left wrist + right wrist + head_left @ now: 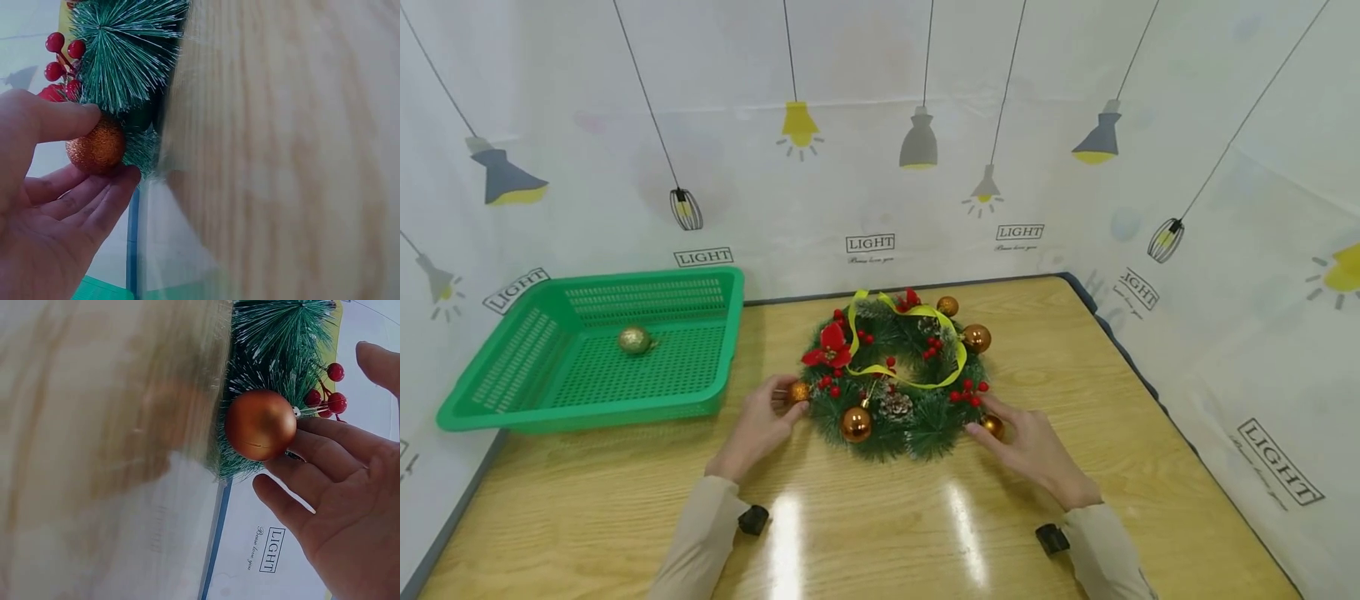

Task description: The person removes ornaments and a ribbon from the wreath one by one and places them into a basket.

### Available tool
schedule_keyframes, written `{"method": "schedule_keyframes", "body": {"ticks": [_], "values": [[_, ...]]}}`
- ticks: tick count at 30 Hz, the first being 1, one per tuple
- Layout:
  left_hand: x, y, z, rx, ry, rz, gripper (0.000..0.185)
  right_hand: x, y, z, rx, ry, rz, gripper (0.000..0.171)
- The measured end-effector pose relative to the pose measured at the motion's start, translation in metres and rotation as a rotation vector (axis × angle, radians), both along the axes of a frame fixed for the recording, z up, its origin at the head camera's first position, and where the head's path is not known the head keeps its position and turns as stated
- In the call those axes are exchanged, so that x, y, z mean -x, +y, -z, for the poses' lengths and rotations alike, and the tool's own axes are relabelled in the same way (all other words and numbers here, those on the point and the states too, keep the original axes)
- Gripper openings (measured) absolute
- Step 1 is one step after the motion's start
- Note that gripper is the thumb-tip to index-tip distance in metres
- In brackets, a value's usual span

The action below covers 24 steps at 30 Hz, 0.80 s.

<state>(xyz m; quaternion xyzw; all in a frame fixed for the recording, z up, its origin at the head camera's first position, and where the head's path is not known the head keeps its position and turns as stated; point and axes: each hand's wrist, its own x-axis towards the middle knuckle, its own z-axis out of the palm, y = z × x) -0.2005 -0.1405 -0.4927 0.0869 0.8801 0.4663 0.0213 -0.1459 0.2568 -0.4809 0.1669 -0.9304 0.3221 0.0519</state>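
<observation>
A green Christmas wreath [928, 435] lies flat on the wooden table, with red berries, a red flower [832, 343], pine cones and several copper baubles. A yellow ribbon [961, 357] loops loosely over its top. At the wreath's left side my left hand [758, 427] holds a glittery orange bauble [97, 150] between thumb and fingers. Opposite it, my right hand [1033, 446] has its fingers extended against a matte copper bauble [259, 425] at the lower right. The right thumb stands apart from that bauble in the right wrist view.
A green plastic basket [602, 419] stands at the table's left, with one gold bauble [634, 339] inside. Behind the wooden table [865, 533] hangs a white backdrop [820, 200] printed with lamps, which also runs along both sides.
</observation>
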Motion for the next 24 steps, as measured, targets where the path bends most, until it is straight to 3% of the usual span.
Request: {"method": "schedule_keyframes", "body": {"ticks": [4, 13, 24], "values": [[-0.002, 0.001, -0.004, -0.008, 0.024, -0.013, 0.046, 0.0, 0.0, 0.0, 0.001, 0.011, -0.01, 0.061], [-0.006, 0.004, -0.015, -0.022, 0.184, 0.005, 0.047, 0.0, 0.0, 0.001, 0.006, -0.003, 0.002, 0.061], [-0.006, 0.009, -0.021, -0.029, 0.222, -0.001, 0.045, -0.001, -0.001, 0.001, 0.017, -0.022, -0.007, 0.062]]}}
